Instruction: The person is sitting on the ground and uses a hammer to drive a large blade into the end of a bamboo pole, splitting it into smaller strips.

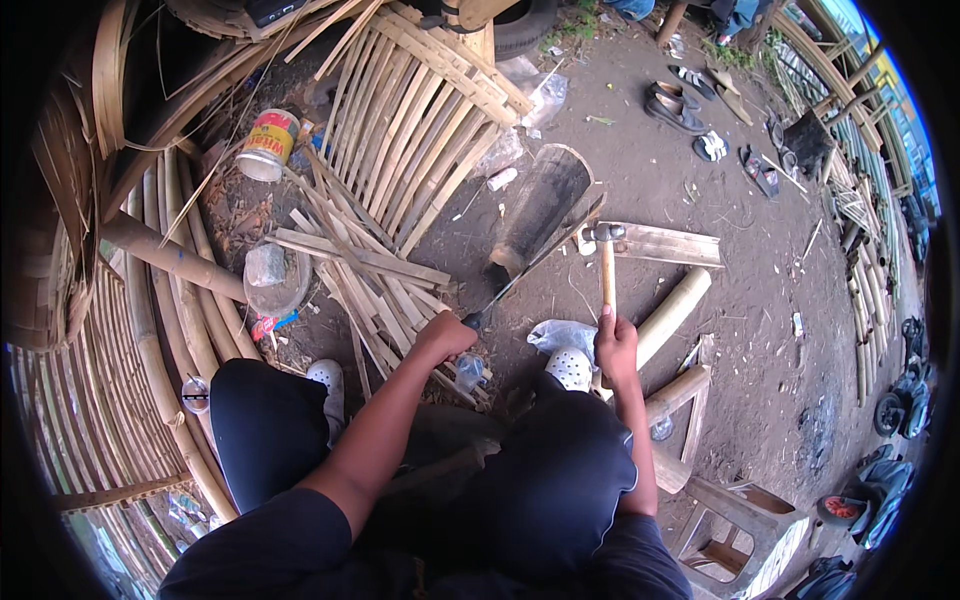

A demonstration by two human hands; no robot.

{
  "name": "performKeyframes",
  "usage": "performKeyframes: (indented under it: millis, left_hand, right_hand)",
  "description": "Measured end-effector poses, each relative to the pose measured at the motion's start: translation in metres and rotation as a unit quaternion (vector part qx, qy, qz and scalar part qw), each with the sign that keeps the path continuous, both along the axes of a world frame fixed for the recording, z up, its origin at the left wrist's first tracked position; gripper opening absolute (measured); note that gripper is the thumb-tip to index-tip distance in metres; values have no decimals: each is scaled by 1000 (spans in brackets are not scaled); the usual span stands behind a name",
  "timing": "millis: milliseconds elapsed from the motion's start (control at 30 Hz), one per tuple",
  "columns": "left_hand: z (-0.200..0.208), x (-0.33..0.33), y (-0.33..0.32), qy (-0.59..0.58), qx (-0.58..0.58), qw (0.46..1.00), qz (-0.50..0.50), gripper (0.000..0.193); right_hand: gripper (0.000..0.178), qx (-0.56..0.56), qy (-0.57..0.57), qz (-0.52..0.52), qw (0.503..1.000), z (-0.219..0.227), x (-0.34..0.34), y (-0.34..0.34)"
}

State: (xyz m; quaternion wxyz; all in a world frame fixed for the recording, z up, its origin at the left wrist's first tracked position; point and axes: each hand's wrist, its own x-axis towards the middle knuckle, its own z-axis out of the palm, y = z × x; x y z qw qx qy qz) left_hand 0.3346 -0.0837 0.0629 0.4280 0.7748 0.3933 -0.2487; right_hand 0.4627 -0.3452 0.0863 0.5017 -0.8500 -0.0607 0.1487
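Observation:
My right hand (615,345) is closed round the pale wooden handle of a hammer (608,270), its metal head uppermost. In my left hand (447,336) is a black-handled tool (473,320) with a thin metal shaft; its exact kind is not plain. The shaft points away to the right, toward the near end of a split, hollow bamboo piece (545,205). A narrow strip (563,240) lies along that piece's right side. Beyond the hammer head rests a half-split bamboo length (665,245). Loose bamboo slats (370,290) are piled left of my left hand.
A slatted bamboo panel (410,130) lies ahead, with a paint-style bucket (268,145) to its left. Sandals and shoes (675,108) sit far right. Bamboo poles (675,310) and a wooden stool-like frame (735,535) are on my right. A bamboo bench (110,390) stands left.

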Motion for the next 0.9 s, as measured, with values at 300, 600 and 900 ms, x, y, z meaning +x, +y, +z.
performKeyframes:
  millis: [300,600,900]
  left_hand:
    - [-52,-16,3,-21,12,999,27,27]
    - [-53,-19,4,-3,-31,999,22,26]
    - [-63,-29,11,-32,4,999,38,23]
  right_hand:
    - [50,-71,-49,28,996,-22,-8,15]
    - [43,-149,-168,119,967,-52,2,24]
    - [40,155,-269,-3,951,78,42,41]
